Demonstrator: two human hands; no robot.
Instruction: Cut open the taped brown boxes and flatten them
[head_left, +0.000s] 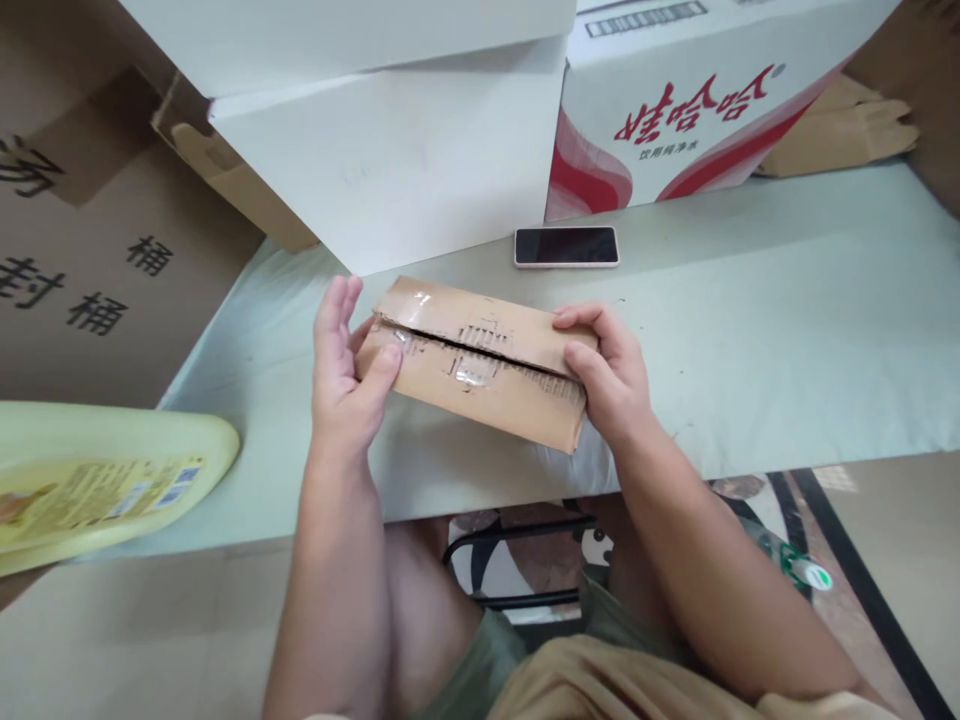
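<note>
A small brown cardboard box [427, 375] is held between my two hands above the pale table cover. A dark slit runs along the seam of its top face, with torn paper and bits of clear tape around it. My left hand [349, 360] grips the left end, its thumb on the top face and some fingers raised beside the box. At the right end, my right hand [611, 370] closes on the box, with thumb and index finger on top and the other fingers hidden. Just beyond the box lies a phone [567, 246], screen up and dark.
White cartons [405, 160] and a red-and-white carton [675, 120] line the back. A large brown carton [82, 260] stands at the left, with a pale yellow bottle [112, 480] in front of it. Below the table's right side is a green-capped plastic bottle [806, 570].
</note>
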